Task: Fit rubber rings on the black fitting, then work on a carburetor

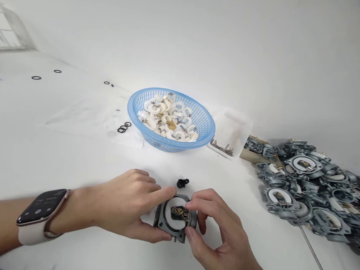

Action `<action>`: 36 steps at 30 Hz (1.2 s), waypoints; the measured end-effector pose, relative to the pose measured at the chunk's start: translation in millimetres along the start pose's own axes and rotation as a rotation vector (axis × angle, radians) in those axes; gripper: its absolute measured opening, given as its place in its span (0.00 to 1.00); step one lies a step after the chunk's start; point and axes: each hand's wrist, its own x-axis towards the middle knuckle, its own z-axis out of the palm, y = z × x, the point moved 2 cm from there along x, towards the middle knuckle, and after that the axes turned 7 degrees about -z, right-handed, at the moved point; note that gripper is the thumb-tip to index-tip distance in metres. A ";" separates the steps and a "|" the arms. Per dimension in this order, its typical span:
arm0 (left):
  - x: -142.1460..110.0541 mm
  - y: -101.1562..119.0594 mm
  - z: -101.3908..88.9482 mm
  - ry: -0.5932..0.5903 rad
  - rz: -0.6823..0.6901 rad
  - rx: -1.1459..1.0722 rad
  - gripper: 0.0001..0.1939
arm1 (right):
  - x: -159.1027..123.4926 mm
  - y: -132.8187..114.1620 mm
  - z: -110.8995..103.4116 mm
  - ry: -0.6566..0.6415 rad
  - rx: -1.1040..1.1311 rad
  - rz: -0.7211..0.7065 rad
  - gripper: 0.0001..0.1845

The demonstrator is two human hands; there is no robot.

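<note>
My left hand (126, 208) grips a grey metal carburettor body (175, 218) from its left side, low over the white table. A white ring and brass parts show in the body's round opening. My right hand (218, 235) is closed in a pinch at the body's right edge, thumb and forefinger pressed on something small I cannot make out. A smartwatch sits on my left wrist. A small black part (182, 182) lies on the table just behind the body.
A blue plastic basket (205, 133) of white C-shaped floats stands behind. Right of it lies a clear bag (230, 133) with small metal pins. A heap of grey carburettor bodies (313, 193) fills the right side. Black O-rings (123, 127) lie left of the basket.
</note>
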 end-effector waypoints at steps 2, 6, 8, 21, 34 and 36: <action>0.3 -0.4 -0.2 0.003 0.007 0.008 0.24 | 0.3 0.5 -0.2 0.016 -0.018 0.007 0.22; 0.3 -0.4 -0.4 -0.005 0.010 0.021 0.23 | 0.8 1.3 0.0 0.023 -0.028 0.017 0.21; 0.1 -0.1 -0.5 -0.001 0.009 0.018 0.23 | 1.0 1.0 0.0 0.016 -0.011 0.009 0.22; -0.7 -1.0 0.6 0.022 0.027 0.020 0.24 | 1.7 -0.5 -0.3 0.008 -0.003 -0.008 0.23; -1.9 -0.5 0.8 0.037 0.030 -0.006 0.24 | 0.6 -1.3 -0.7 -0.014 0.011 -0.008 0.25; -1.8 -0.9 1.4 0.038 0.036 0.001 0.24 | 0.7 -1.2 -0.7 -0.014 0.008 -0.014 0.24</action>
